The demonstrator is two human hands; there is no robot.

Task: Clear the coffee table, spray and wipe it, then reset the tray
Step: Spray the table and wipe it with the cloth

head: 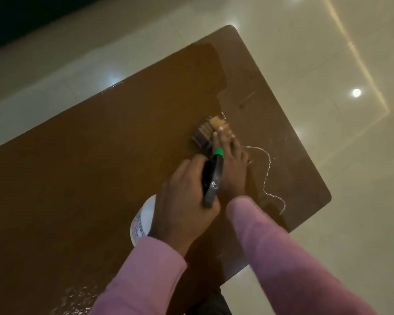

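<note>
My left hand [184,196] grips the black trigger head of a white spray bottle [143,220] with a green nozzle tip [218,152], held above the brown coffee table [100,155]. Beyond it, my right hand [231,162] lies flat with straight fingers pressing a folded striped cloth [205,133] onto the tabletop near the right edge. A thin wet outline [267,176] curves on the wood to the right of that hand. Both arms wear pink sleeves.
Glossy cream floor tiles surround the table, with bright light reflections [356,92] at the right. The table's rounded far corner [231,27] and right corner [326,196] are close to the cloth. Wet glints [77,298] show on the wood at the bottom left.
</note>
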